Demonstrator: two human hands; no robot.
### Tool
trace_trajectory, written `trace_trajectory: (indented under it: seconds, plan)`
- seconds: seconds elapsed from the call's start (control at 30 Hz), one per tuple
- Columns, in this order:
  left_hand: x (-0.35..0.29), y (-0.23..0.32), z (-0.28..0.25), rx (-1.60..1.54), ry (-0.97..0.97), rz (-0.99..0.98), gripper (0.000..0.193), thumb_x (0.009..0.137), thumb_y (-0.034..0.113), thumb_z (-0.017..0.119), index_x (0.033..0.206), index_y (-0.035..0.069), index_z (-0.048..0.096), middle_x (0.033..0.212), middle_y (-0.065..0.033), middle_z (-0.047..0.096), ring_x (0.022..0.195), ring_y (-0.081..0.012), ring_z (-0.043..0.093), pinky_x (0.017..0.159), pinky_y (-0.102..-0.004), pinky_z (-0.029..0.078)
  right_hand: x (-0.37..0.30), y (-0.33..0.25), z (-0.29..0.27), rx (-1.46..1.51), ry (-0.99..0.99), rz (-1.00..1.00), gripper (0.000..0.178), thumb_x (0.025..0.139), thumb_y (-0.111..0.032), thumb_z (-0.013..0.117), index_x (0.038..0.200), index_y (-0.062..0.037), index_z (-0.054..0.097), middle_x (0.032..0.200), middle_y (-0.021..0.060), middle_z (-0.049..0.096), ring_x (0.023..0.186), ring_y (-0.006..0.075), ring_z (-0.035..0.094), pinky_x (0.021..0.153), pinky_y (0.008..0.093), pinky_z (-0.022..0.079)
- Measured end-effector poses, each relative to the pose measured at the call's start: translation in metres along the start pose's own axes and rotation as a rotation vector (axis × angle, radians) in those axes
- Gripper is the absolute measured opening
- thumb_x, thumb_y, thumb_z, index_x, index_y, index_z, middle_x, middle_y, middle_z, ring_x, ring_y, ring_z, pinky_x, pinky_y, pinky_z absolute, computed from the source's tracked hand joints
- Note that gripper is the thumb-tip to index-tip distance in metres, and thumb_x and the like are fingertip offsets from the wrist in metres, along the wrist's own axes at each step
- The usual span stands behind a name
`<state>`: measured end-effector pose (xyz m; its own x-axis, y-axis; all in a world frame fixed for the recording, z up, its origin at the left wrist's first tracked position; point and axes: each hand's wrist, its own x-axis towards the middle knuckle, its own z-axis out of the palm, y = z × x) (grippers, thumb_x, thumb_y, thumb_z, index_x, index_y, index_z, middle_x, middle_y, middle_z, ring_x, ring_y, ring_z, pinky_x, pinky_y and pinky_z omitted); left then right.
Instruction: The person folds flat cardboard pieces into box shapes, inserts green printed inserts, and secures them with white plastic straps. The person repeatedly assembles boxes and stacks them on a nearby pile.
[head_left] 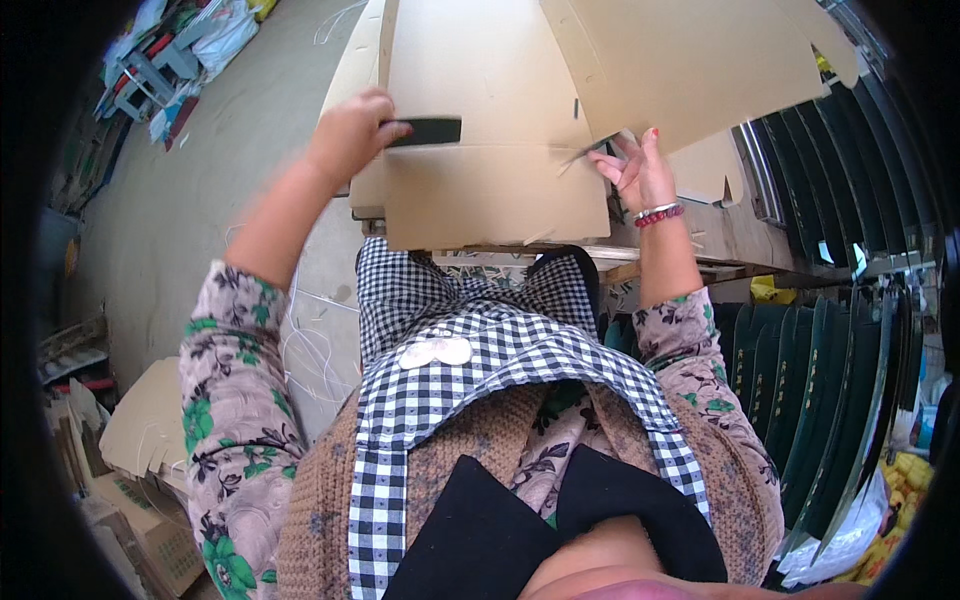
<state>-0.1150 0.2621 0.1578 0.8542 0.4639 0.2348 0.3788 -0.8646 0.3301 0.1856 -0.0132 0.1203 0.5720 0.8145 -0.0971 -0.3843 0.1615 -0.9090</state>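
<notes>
A large brown cardboard sheet with creased panels lies in front of me, one panel raised on the right. At its left edge my left hand is closed, fingers curled, beside a dark rectangular patch. I cannot tell whether that patch is a slot or a folded flap, nor what the fingers grip. My right hand is open, fingers apart, just below the raised panel's lower edge. A thin sliver, blurred, shows near its fingertips.
The cardboard rests on a wooden bench. Dark green sheets stand in rows on the right. Flat cardboard and a carton are at lower left. White cord trails on the floor; clutter fills the far left.
</notes>
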Motion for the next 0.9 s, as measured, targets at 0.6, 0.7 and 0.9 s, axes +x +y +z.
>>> trace_trajectory:
  seconds: [0.6,0.7,0.9]
  plan:
    - [-0.079,0.056,0.021,0.266,-0.038,0.429,0.061,0.072,0.000,0.063,0.131,0.001,0.047,0.148,-0.0127,0.027,0.124,-0.0429,0.037,0.103,-0.0442,0.038,-0.057,0.022,0.016,-0.075,0.247,-0.045,0.061,0.095,-0.044,0.047,0.135,0.0003,0.032,0.138,0.0214,0.038,0.097,0.0268,0.060,0.080,0.0340,0.049]
    - [-0.066,0.058,0.014,0.081,-0.020,0.368,0.058,0.072,0.002,0.065,0.128,0.002,0.050,0.141,-0.0120,0.040,0.119,-0.0381,0.045,0.102,-0.0419,0.040,-0.050,0.019,-0.010,-0.402,0.329,-0.012,0.068,0.092,-0.059,0.041,0.131,-0.0033,0.043,0.128,0.0169,0.052,0.105,0.0224,0.057,0.079,0.0330,0.044]
    - [-0.038,0.052,0.012,-0.524,-0.098,-0.209,0.049,0.087,0.044,0.060,0.092,-0.004,0.065,0.069,-0.0183,0.064,0.069,-0.0338,0.063,0.065,-0.0400,0.049,-0.060,-0.011,-0.006,-0.333,0.292,0.009,0.077,0.086,-0.068,0.043,0.129,-0.0044,0.045,0.113,0.0134,0.059,0.105,0.0221,0.055,0.084,0.0371,0.045]
